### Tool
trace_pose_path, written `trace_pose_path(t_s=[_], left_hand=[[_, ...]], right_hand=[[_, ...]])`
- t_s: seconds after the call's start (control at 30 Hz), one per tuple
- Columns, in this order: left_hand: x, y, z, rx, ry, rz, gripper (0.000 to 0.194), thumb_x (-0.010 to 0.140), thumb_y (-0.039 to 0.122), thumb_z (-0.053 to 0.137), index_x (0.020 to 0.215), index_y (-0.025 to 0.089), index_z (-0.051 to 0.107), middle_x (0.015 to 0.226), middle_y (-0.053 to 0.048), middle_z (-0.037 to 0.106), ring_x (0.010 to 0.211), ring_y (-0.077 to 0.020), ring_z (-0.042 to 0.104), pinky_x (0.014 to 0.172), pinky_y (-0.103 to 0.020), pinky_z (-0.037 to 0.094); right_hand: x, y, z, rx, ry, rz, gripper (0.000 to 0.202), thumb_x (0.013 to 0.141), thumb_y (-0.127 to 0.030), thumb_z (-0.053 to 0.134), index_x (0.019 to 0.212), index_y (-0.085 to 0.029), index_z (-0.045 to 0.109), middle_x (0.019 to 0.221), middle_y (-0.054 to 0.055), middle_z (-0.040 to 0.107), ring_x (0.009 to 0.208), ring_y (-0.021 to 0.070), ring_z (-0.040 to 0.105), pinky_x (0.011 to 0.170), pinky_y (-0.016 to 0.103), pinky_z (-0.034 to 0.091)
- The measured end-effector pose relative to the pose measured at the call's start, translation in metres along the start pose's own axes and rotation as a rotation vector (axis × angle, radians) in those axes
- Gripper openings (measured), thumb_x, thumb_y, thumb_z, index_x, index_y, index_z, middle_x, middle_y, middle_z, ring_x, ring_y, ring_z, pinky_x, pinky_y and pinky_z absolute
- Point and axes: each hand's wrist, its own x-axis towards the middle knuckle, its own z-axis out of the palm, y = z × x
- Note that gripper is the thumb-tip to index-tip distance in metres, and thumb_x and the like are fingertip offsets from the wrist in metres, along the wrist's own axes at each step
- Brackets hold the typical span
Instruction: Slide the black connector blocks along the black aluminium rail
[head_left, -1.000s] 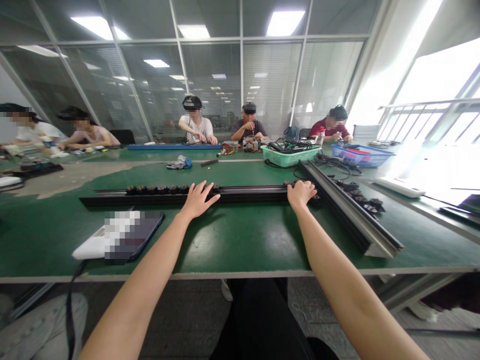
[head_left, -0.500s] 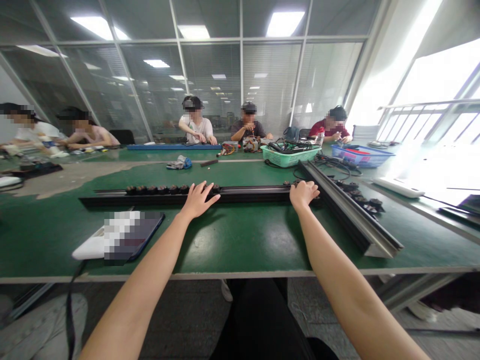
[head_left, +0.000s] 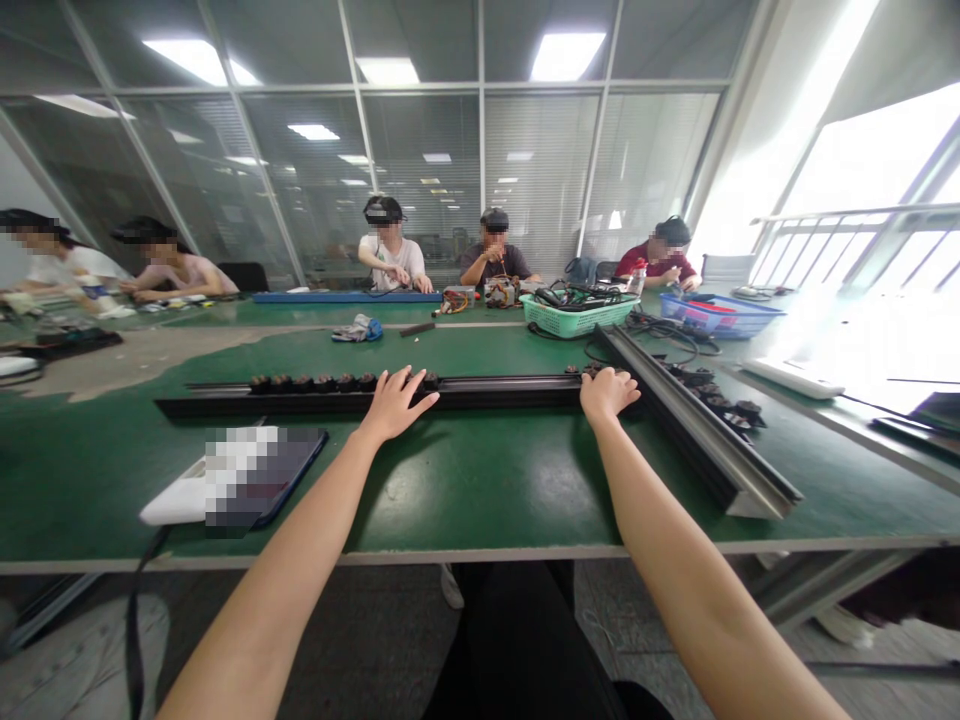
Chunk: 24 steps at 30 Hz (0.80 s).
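A long black metal rail (head_left: 510,393) lies across the green table in front of me. A row of small dark round parts (head_left: 302,384) sits along its left half. My left hand (head_left: 396,408) rests over this row with its fingers spread, hiding some of the parts. Toward the rail's right end, the fingers of my right hand (head_left: 607,394) are curled over the channel. A few more small parts (head_left: 573,369) show just beside that hand; whatever its fingers hold is hidden.
A second metal rail (head_left: 697,430) lies slantwise on the right, with loose dark parts (head_left: 746,411) beyond it. A phone (head_left: 296,470) and white device (head_left: 176,500) are front left. Behind stand a green basket (head_left: 577,318) and blue basket (head_left: 724,317); several people sit opposite.
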Motion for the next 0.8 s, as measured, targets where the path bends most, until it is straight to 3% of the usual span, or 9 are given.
trace_pose_path(t_s=[0.4, 0.8], left_hand=[[0.0002, -0.0023, 0.0032, 0.002, 0.011, 0.011, 0.08, 0.102, 0.07, 0.027, 0.158, 0.016, 0.042, 0.165, -0.02, 0.039, 0.156, -0.03, 0.032, 0.13, -0.053, 0.013], [0.0004, -0.0006, 0.0006, 0.004, -0.01, -0.001, 0.081, 0.102, 0.071, 0.027, 0.16, 0.017, 0.04, 0.165, -0.019, 0.038, 0.156, -0.0295, 0.03, 0.13, -0.052, 0.012]], right_hand=[[0.001, 0.0047, 0.0009, 0.012, 0.013, 0.009, 0.046, 0.092, -0.038, 0.064, 0.12, -0.002, 0.067, 0.131, 0.028, 0.059, 0.124, 0.0397, 0.05, 0.102, 0.046, 0.034], [0.0039, 0.0083, -0.0007, -0.002, 0.002, 0.025, 0.038, 0.095, -0.036, 0.063, 0.118, -0.006, 0.069, 0.13, 0.026, 0.059, 0.124, 0.0365, 0.049, 0.102, 0.045, 0.032]])
